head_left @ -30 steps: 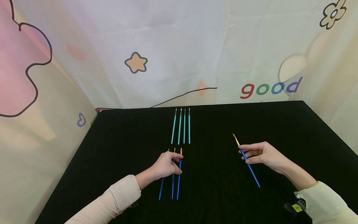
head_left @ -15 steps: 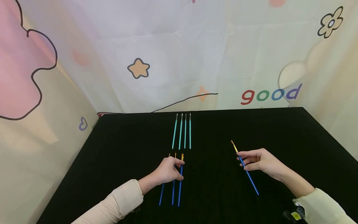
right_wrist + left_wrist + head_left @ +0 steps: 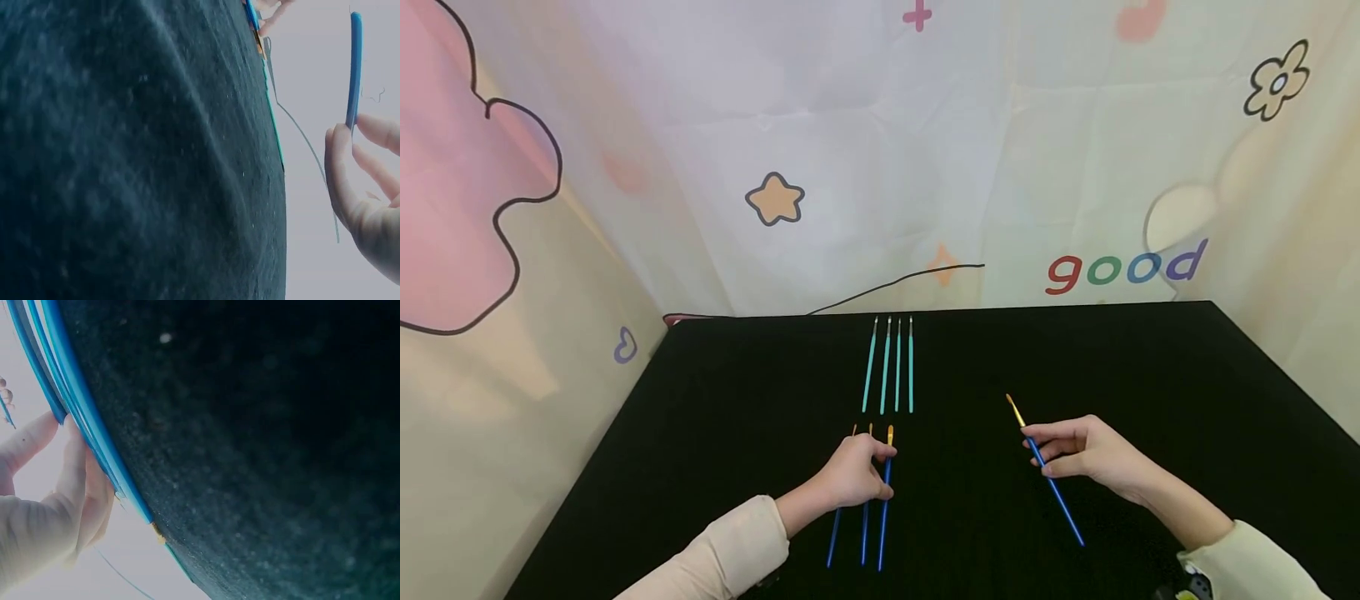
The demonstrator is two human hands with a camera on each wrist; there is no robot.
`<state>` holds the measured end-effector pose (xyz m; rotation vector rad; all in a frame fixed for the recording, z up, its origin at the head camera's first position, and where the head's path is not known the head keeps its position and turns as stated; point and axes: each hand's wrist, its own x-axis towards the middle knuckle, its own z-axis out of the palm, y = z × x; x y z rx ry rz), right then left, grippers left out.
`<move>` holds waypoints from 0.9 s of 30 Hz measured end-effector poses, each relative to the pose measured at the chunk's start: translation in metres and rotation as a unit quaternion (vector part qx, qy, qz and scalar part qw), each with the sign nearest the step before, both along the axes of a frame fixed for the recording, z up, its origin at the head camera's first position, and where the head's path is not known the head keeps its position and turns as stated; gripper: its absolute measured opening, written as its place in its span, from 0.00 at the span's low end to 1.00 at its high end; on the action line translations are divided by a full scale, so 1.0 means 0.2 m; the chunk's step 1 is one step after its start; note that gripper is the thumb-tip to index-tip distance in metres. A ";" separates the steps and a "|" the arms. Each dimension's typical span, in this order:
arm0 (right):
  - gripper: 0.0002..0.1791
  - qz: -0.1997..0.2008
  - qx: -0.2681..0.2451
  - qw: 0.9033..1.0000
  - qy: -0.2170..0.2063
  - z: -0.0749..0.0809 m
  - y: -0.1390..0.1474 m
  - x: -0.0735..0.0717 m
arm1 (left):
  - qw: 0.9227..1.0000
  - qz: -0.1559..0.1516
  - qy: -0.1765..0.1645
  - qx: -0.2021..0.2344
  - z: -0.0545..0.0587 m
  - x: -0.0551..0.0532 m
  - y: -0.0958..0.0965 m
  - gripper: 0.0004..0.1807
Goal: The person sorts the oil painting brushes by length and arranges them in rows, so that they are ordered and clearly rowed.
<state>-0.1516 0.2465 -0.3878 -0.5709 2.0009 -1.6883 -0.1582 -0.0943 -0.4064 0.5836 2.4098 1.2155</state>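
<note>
Three blue-handled paintbrushes lie near the middle of the black table, bristles pointing away. My left hand (image 3: pixel 850 473) reaches over two of them, including the middle brush (image 3: pixel 865 533), and pinches the rightmost paintbrush (image 3: pixel 883 525) between thumb and fingers. That pinch shows in the left wrist view, where the held brush (image 3: pixel 37 369) slants up past the fingertips. To the right, my right hand (image 3: pixel 1101 457) holds another blue paintbrush (image 3: pixel 1064 506) by its upper handle, its orange tip up to the left. The right wrist view shows this brush (image 3: pixel 355 69) raised off the cloth.
Several teal paintbrushes (image 3: pixel 886 367) lie side by side behind the blue ones, near the table's far edge. Black cloth covers the table (image 3: pixel 737 375). A printed curtain (image 3: pixel 865 167) closes off the back and both sides.
The whole scene sits lower in the head view as the camera tilts up. My right hand drifts slightly left with its paintbrush. The left hand keeps its pinch over the row.
</note>
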 end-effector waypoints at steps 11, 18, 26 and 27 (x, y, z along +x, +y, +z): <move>0.29 -0.017 0.014 1.000 -0.003 0.00 -0.13 0.03 | 0.999 -0.025 0.032 -0.012 0.00 0.01 -0.01 0.29; 0.30 -0.022 0.011 1.000 -0.008 -0.02 -0.22 0.04 | 0.998 -0.026 0.054 -0.006 -0.01 0.00 -0.01 0.28; 0.29 -0.042 0.013 0.999 -0.009 -0.05 -0.33 0.05 | 0.999 -0.029 0.040 -0.005 -0.01 -0.01 -0.02 0.26; 0.29 -0.043 0.015 0.999 -0.011 -0.05 -0.35 0.05 | 0.999 -0.029 0.038 -0.005 -0.01 -0.01 -0.02 0.26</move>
